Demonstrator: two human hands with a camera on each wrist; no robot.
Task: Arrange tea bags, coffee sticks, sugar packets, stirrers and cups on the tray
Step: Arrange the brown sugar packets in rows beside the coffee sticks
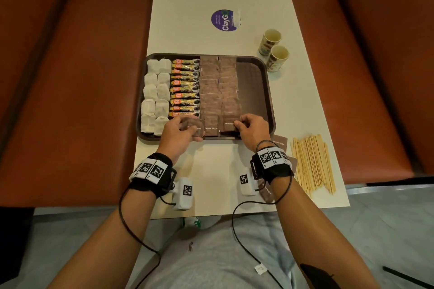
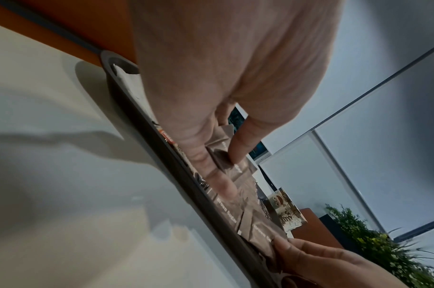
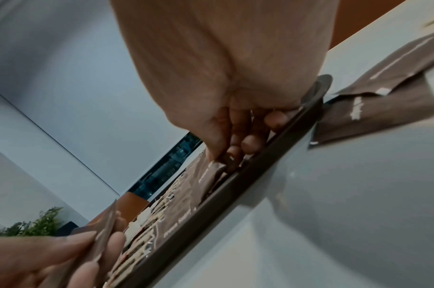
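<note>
A dark brown tray (image 1: pixel 249 91) holds two columns of white tea bags (image 1: pixel 155 94), a column of coffee sticks (image 1: pixel 185 88) and two columns of brown sugar packets (image 1: pixel 219 84). Its right strip is bare. My left hand (image 1: pixel 187 128) hovers over the tray's near edge and grips a small stack of sugar packets (image 1: pixel 196 133), thumb and fingers pinching it (image 2: pixel 222 155). My right hand (image 1: pixel 240 124) pinches the nearest packet (image 1: pixel 227 124) of the right sugar column, down at the tray's front rim (image 3: pixel 212 175). Two paper cups (image 1: pixel 273 48) and the wooden stirrers (image 1: pixel 312 162) lie on the table.
Loose sugar packets (image 1: pixel 280 142) lie on the white table under and beside my right wrist. A purple round sticker (image 1: pixel 223 20) and a white packet (image 1: pixel 237 19) sit beyond the tray. Orange benches (image 1: pixel 70 77) flank the table on both sides.
</note>
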